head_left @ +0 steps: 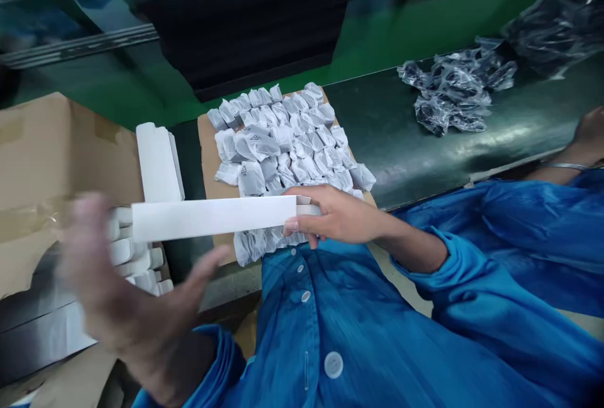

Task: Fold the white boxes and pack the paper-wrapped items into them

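A long white box (pixel 214 218) lies level across the view, its right end gripped by my right hand (pixel 337 214). An end flap stands out at that right end, by my fingers. My left hand (pixel 136 307) is raised at the lower left, smeared by motion, with thumb and fingers spread and nothing visible in them. It is apart from the box. Behind my right hand, rows of small items in white wrapping (pixel 292 143) cover a cardboard sheet (pixel 210 162) on the bench.
At the left stands a large cardboard carton (pixel 42 150), with several white boxes (pixel 134 257) beside it and more upright ones (pixel 159 162) behind. Clear plastic bags (pixel 453 87) with dark contents lie on the green bench (pixel 377 124). A co-worker's arm (pixel 576 150) is at the right.
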Demonstrator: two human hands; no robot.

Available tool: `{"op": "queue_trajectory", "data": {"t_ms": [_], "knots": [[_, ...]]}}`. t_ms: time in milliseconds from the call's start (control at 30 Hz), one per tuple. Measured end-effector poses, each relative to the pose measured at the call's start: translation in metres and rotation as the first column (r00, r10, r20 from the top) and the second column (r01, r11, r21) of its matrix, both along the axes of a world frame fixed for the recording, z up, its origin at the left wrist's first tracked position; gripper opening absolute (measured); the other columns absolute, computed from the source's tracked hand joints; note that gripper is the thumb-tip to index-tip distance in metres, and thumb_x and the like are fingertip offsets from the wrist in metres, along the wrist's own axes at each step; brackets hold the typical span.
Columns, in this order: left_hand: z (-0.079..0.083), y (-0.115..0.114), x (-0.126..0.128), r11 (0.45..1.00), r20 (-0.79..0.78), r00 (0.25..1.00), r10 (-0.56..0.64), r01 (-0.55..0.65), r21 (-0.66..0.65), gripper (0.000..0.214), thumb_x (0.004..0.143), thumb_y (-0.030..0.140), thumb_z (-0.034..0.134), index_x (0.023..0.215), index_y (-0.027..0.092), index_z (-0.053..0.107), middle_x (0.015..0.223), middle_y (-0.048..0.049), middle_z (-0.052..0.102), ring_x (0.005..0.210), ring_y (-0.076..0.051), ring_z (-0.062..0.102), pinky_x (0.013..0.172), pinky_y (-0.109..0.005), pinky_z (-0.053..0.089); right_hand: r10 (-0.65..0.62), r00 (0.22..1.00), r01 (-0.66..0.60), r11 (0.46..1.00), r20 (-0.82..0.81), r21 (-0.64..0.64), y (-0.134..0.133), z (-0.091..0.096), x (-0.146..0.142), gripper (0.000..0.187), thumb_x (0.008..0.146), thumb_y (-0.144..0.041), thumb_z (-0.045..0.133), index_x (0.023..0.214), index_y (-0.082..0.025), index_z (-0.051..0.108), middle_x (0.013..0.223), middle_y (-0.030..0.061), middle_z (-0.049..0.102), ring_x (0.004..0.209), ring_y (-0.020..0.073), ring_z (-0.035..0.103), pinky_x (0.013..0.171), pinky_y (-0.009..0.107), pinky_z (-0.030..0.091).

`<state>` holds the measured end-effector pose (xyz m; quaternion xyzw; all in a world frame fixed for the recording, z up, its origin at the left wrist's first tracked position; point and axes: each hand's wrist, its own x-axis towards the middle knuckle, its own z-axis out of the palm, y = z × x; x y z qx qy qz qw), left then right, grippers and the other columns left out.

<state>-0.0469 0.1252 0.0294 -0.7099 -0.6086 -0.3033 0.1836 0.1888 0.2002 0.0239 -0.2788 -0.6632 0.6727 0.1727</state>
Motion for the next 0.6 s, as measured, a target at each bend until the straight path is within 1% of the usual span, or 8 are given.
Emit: {"op": "queue_trajectory", "data": {"t_ms": [100, 167, 200, 267, 367, 433, 500, 600], "knots": [[0.001, -0.009, -0.004, 0.959, -0.295, 0.913, -0.281, 0.281, -0.046, 0.087, 0.079, 0.037, 0.079, 0.153, 0.020, 0.037, 0.146, -0.0140, 0.056, 0.128, -0.035, 0.058, 0.110, -0.054, 0.045, 0.143, 0.989, -0.146, 0.986, 0.043, 0.080, 0.011, 0.013, 0.004, 0.029, 0.093, -0.035, 0.062, 0.115, -0.017, 0.060, 0.089, -0.0002, 0.069, 0.054, 0.0093, 0.062, 0.051, 0.022, 0.049], [-0.006, -0.009, -0.006, 0.939, -0.335, 0.878, -0.342, 0.329, -0.097, 0.076, 0.081, 0.031, 0.078, 0.148, 0.015, 0.046, 0.128, -0.0145, 0.069, 0.109, -0.029, 0.069, 0.092, -0.040, 0.053, 0.076, 0.992, -0.104, 0.940, 0.098, 0.326, 0.007, 0.016, 0.002, 0.049, 0.089, -0.037, 0.070, 0.131, -0.019, 0.054, 0.099, 0.0017, 0.071, 0.072, 0.0133, 0.068, 0.061, 0.023, 0.053], [-0.011, -0.007, -0.008, 0.940, -0.319, 0.886, -0.337, 0.333, -0.069, 0.070, 0.081, 0.028, 0.077, 0.144, 0.015, 0.050, 0.120, -0.0132, 0.073, 0.102, -0.027, 0.071, 0.083, -0.036, 0.052, -0.014, 0.996, -0.033, 0.876, 0.093, 0.481, 0.001, 0.015, 0.002, 0.060, 0.086, -0.038, 0.074, 0.138, -0.020, 0.050, 0.107, 0.0039, 0.071, 0.085, 0.0160, 0.070, 0.069, 0.025, 0.054], [-0.023, -0.005, -0.009, 0.951, -0.257, 0.919, -0.299, 0.310, 0.001, 0.062, 0.080, 0.024, 0.077, 0.138, 0.016, 0.056, 0.111, -0.0115, 0.076, 0.094, -0.025, 0.072, 0.076, -0.033, 0.050, -0.235, 0.971, 0.174, 0.615, -0.032, 0.769, -0.013, 0.009, 0.001, 0.068, 0.084, -0.042, 0.077, 0.140, -0.018, 0.048, 0.120, 0.0090, 0.068, 0.107, 0.0211, 0.066, 0.081, 0.030, 0.054], [-0.039, -0.005, -0.008, 0.975, -0.153, 0.969, -0.196, 0.209, 0.070, 0.061, 0.077, 0.027, 0.080, 0.133, 0.017, 0.058, 0.106, -0.0119, 0.076, 0.091, -0.026, 0.071, 0.075, -0.033, 0.048, -0.410, 0.877, 0.300, 0.060, -0.251, 0.952, -0.034, -0.001, 0.002, 0.042, 0.087, -0.039, 0.073, 0.118, -0.014, 0.061, 0.110, 0.0112, 0.070, 0.101, 0.0230, 0.065, 0.079, 0.034, 0.053], [-0.045, -0.008, -0.003, 0.984, -0.096, 0.983, -0.155, 0.162, 0.078, 0.062, 0.076, 0.033, 0.081, 0.131, 0.018, 0.056, 0.106, -0.0115, 0.074, 0.090, -0.026, 0.070, 0.075, -0.033, 0.049, -0.458, 0.847, 0.231, -0.138, -0.269, 0.963, -0.042, -0.008, 0.000, 0.020, 0.089, -0.028, 0.070, 0.104, -0.015, 0.066, 0.095, 0.0084, 0.072, 0.085, 0.0205, 0.064, 0.068, 0.034, 0.050], [-0.046, -0.013, 0.005, 0.993, -0.016, 0.993, -0.117, 0.117, 0.010, 0.058, 0.077, 0.036, 0.079, 0.128, 0.022, 0.055, 0.107, -0.0093, 0.072, 0.093, -0.025, 0.069, 0.075, -0.033, 0.050, -0.455, 0.858, 0.171, -0.184, -0.238, 0.968, -0.044, -0.013, -0.007, 0.005, 0.092, -0.021, 0.063, 0.092, -0.019, 0.067, 0.084, 0.0047, 0.071, 0.072, 0.0175, 0.061, 0.057, 0.032, 0.046], [-0.043, -0.019, 0.017, 0.977, 0.124, 0.983, 0.132, -0.107, -0.186, 0.048, 0.077, 0.042, 0.076, 0.118, 0.025, 0.056, 0.105, -0.0077, 0.067, 0.087, -0.026, 0.067, 0.067, -0.035, 0.049, -0.372, 0.910, 0.120, -0.189, -0.184, 0.975, -0.043, -0.019, -0.026, 0.023, 0.096, -0.022, 0.053, 0.078, -0.025, 0.067, 0.076, 0.0003, 0.070, 0.061, 0.0133, 0.058, 0.044, 0.029, 0.036]]}}
